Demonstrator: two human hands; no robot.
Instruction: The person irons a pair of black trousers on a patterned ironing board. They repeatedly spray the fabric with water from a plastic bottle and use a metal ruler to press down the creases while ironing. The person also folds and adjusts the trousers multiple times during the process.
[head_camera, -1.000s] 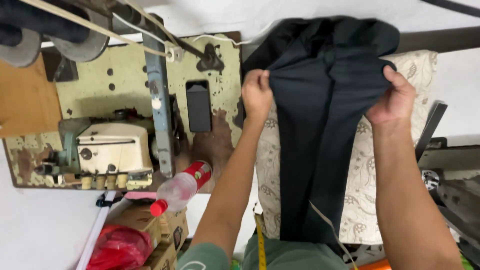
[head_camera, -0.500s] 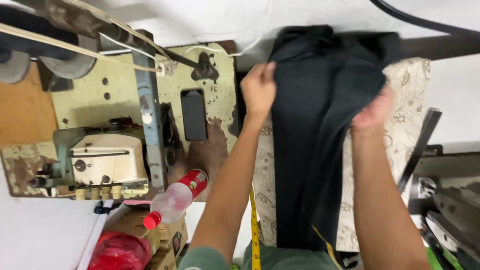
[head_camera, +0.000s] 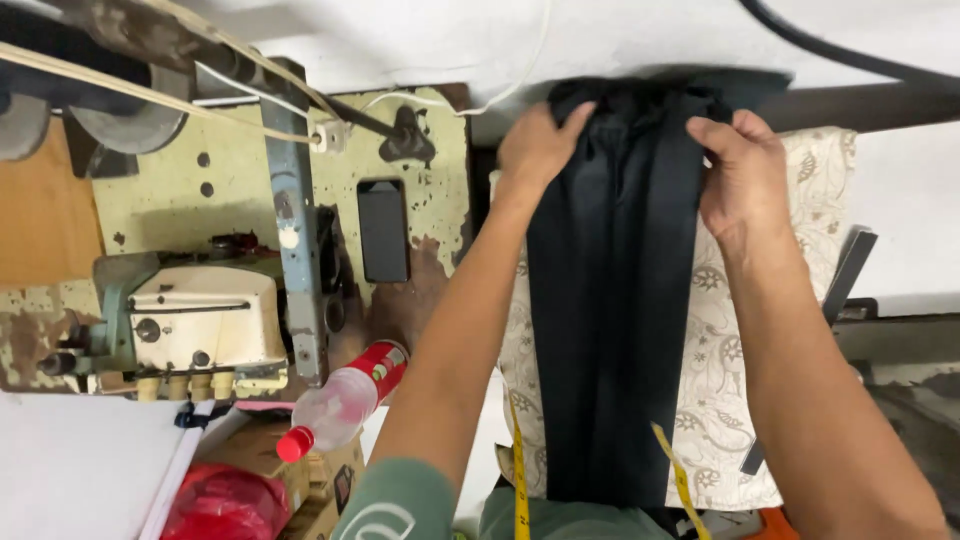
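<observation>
A long piece of black fabric (head_camera: 610, 320) lies folded into a narrow strip over a cream patterned cloth (head_camera: 725, 340). My left hand (head_camera: 540, 145) grips its far left corner. My right hand (head_camera: 745, 170) grips its far right corner. Both hands sit at the fabric's far end, close together, with the strip running back toward my body. A yellow measuring tape (head_camera: 520, 490) hangs around my neck, one end on each side of the fabric.
An old cream and green sewing machine (head_camera: 205, 315) stands on a worn table (head_camera: 250, 200) to the left. A plastic bottle with a red cap (head_camera: 340, 405) lies by it. A red bag (head_camera: 225, 505) sits in a cardboard box. A black cable (head_camera: 850, 55) runs across the far right.
The black fabric was spread wide between my hands. My hands have moved together and further away, and the fabric is now folded into a narrow strip.
</observation>
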